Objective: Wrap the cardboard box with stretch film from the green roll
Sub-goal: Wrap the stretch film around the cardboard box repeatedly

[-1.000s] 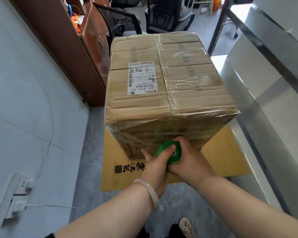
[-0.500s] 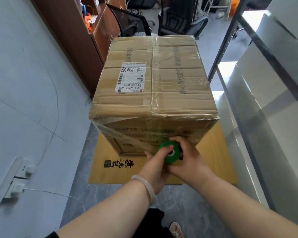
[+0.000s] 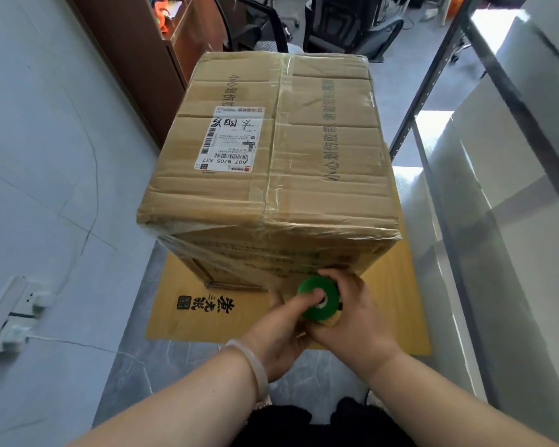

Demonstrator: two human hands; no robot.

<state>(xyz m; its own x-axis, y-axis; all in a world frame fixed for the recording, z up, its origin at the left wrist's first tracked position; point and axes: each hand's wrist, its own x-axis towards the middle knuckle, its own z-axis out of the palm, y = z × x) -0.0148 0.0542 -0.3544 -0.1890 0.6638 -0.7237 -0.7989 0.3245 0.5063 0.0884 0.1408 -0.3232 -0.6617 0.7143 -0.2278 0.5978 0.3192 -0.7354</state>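
Observation:
A large taped cardboard box (image 3: pixel 281 146) with a white shipping label stands on a flat yellow cardboard sheet (image 3: pixel 397 295) on the floor. Clear stretch film clings across its near face, running from the upper left corner down toward the lower right. The green roll (image 3: pixel 313 287) is pressed low against that near face, close to the right corner. My left hand (image 3: pixel 276 330) has a finger in the roll's core. My right hand (image 3: pixel 357 317) cups the roll from the right and below.
A pale wall with a white socket (image 3: pixel 17 312) and a trailing cable lies to the left. A glass partition with a dark metal frame (image 3: pixel 433 79) runs along the right. A brown wooden cabinet (image 3: pixel 155 56) and black office chairs (image 3: pixel 352 24) stand behind the box.
Both hands have carried the green roll rightward along the box's near face, stretching the film further across it. My view has shifted right relative to the box.

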